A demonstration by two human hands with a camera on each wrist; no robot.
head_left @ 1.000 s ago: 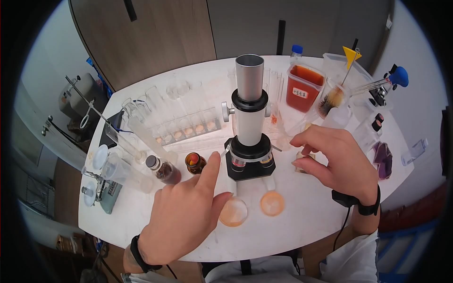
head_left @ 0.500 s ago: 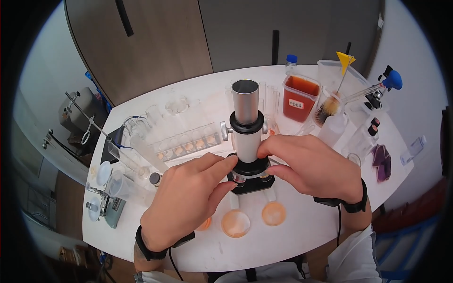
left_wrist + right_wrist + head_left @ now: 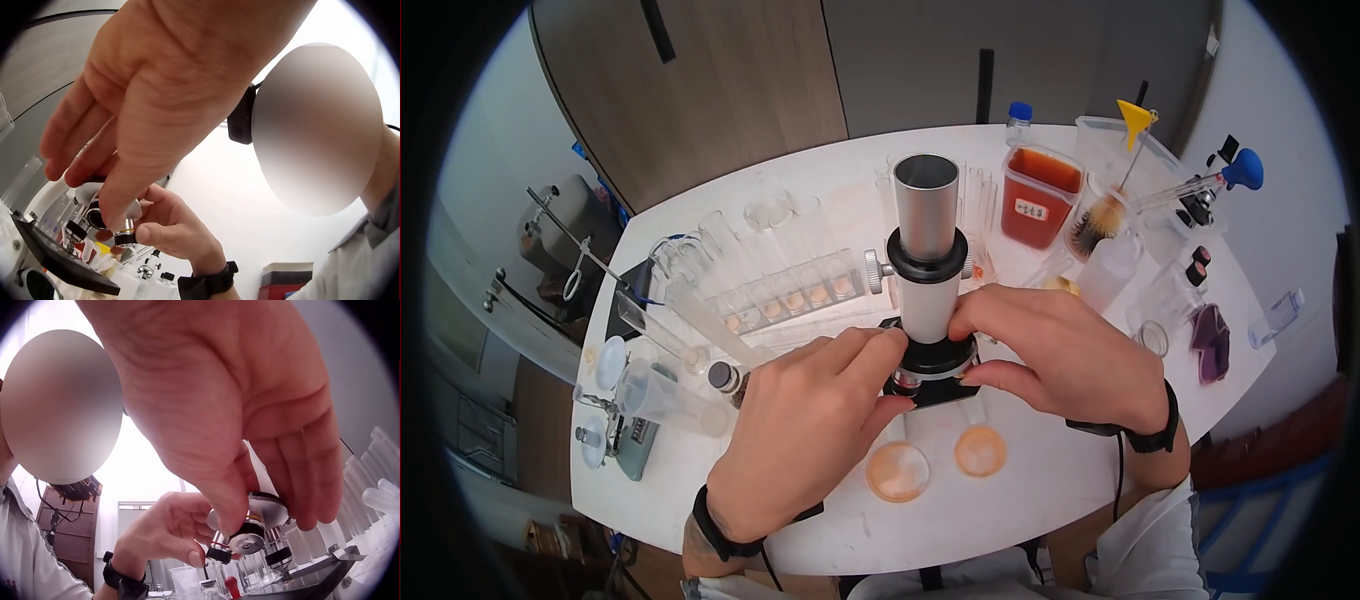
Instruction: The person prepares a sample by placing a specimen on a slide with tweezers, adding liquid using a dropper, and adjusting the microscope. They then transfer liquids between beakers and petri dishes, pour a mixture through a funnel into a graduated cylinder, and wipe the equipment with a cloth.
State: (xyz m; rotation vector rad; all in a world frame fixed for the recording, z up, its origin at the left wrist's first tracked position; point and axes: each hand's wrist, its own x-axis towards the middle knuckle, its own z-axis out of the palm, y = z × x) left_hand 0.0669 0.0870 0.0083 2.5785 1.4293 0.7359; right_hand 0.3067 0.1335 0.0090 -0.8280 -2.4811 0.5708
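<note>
A microscope (image 3: 928, 235) with a silver upper tube and white barrel stands in front of me. From the left, my left hand (image 3: 805, 425) pinches its revolving nosepiece (image 3: 269, 511), index finger above and thumb below. My right hand (image 3: 1055, 355) pinches the same part from the right, its index finger against the lower barrel. In the right wrist view its thumb lies by a short objective lens (image 3: 247, 540). Another objective (image 3: 125, 237) shows between the hands in the left wrist view. Two round dishes with orange contents, a larger (image 3: 898, 472) and a smaller (image 3: 980, 451), lie before the base.
Behind the left hand are a rack of tubes (image 3: 795, 298), a dark-capped bottle (image 3: 722, 377) and a small balance (image 3: 635, 450). An orange-red container (image 3: 1036, 205), a brush (image 3: 1097, 228) and a clear bottle (image 3: 1112, 268) stand at the back right.
Both hands have come inward from either side of the microscope and taken hold of its nosepiece. Over the last half second they have stayed there, with only slight movement.
</note>
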